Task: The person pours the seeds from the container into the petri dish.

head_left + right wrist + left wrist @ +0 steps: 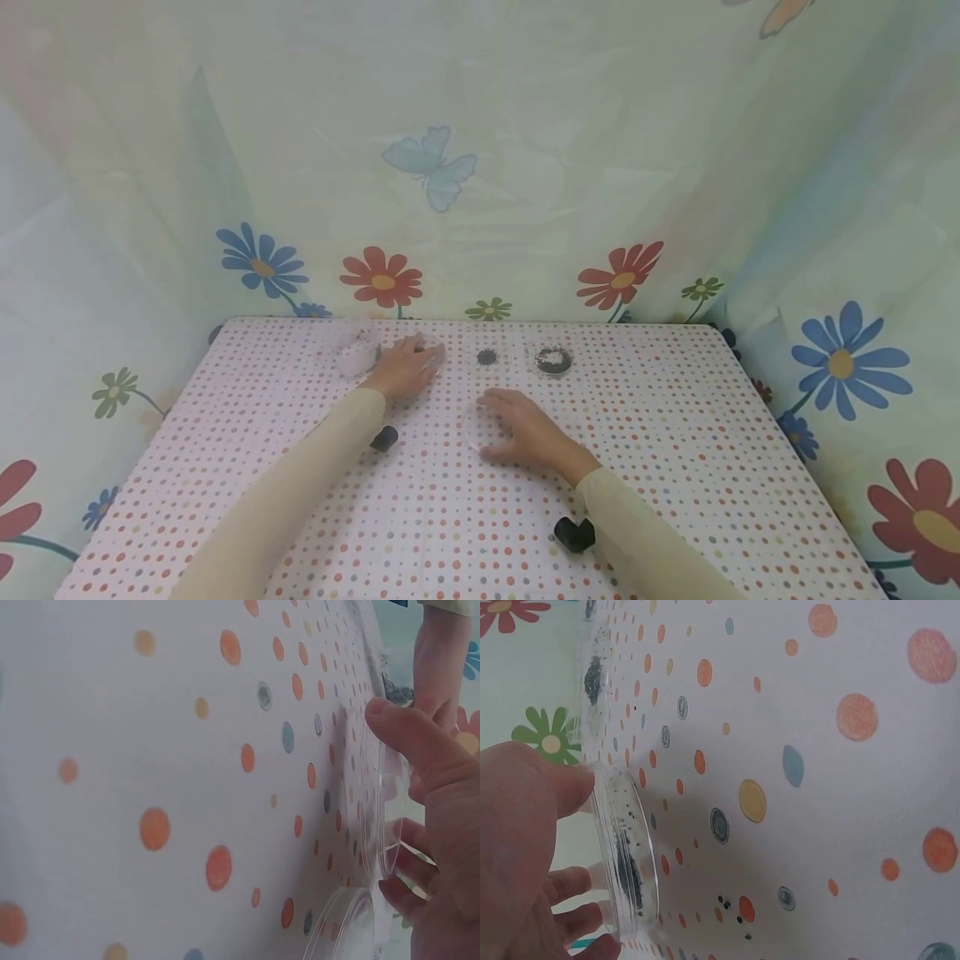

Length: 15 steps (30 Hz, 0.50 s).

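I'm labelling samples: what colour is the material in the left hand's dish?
The material looks blackish, best seen in the left wrist view.

A cream-sleeved left arm slants up from the head view's lower left, its bare left hand left of centre, fingers bent. A cream-sleeved right arm slants from lower right, its bare right hand below centre, thumb and fingers curved apart.

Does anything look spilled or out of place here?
Yes: a few dark specks lie on the dotted cloth by the clear dish the left hand holds. Smaller than the printed dots beside them, they could be stray grains of the dark material in that dish.
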Motion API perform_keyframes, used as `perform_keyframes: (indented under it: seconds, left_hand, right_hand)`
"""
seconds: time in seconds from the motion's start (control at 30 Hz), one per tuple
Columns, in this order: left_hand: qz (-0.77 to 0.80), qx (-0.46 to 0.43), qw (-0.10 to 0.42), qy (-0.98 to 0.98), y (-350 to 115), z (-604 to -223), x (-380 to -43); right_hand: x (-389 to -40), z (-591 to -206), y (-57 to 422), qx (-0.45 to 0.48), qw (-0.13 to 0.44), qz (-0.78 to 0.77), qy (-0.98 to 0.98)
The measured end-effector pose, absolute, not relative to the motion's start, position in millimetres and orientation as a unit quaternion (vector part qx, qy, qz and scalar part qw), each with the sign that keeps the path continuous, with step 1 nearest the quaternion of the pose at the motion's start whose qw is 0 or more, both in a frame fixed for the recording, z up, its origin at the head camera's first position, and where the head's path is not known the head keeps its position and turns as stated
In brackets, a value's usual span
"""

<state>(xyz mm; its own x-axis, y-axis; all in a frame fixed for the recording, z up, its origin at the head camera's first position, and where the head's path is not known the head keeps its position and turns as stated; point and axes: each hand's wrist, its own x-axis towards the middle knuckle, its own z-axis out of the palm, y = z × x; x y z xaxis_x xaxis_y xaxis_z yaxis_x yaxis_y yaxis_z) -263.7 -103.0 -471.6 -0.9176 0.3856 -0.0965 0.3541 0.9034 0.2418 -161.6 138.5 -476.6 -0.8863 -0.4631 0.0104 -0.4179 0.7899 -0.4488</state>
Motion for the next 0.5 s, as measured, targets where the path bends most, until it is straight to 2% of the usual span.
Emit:
perform_keyframes:
  seconds: [0.5]
  left_hand:
    - [0.104,0.193,0.073,0.973,-103.9,-474.7,-266.7]
  right_hand:
    - [-168.3,-476.2,139.8,-0.244,0.013,-0.213,0.946]
